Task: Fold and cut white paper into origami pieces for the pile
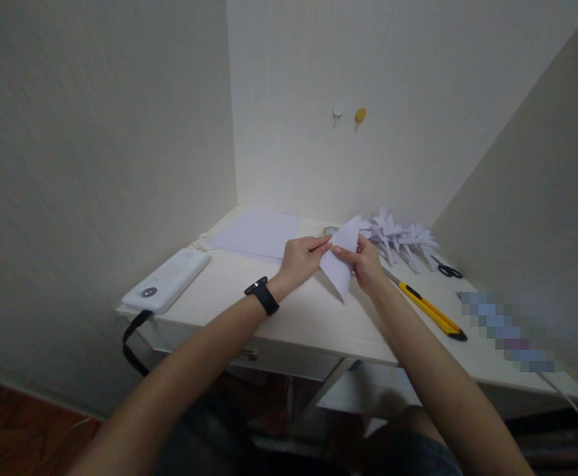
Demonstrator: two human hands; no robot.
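- The left hand (299, 260) is loosely curled, its fingers reaching to the right, and its fingertips (324, 242) pinch the left edge of a folded paper (341, 261) near that piece's upper half.
- A black watch (262, 295) sits on the left wrist.
- The right hand (368, 264) is partly closed around the paper's right side; its thumb lies over the front of the sheet and the other fingers are tucked behind it, so how they rest against the back cannot be told.
- The two hands meet at the paper, thumb tips almost touching across it.
- The folded paper is white to pale lilac and creased into a long triangular shape, one corner pointing up and to the right, a sharp tip pointing down.
- It is held tilted just above the counter (313, 317), around the middle of the surface; the lower tip hangs close to the top, and whether it touches cannot be told.
- Behind the hands, a flat stack of paper sheets (261, 233) lies on the counter towards the back left corner.
- To the right rear sits a pile of folded paper pieces (400, 238), spiky and overlapping, near the wall.
- A yellow utility knife (430, 309) lies on the counter just right of the right forearm, angled towards the front right.
- Black-handled scissors (448, 270) rest beside the pile, further right.
- A white device (167, 281) with a black strap lies on the counter's left edge, well apart from the hands.
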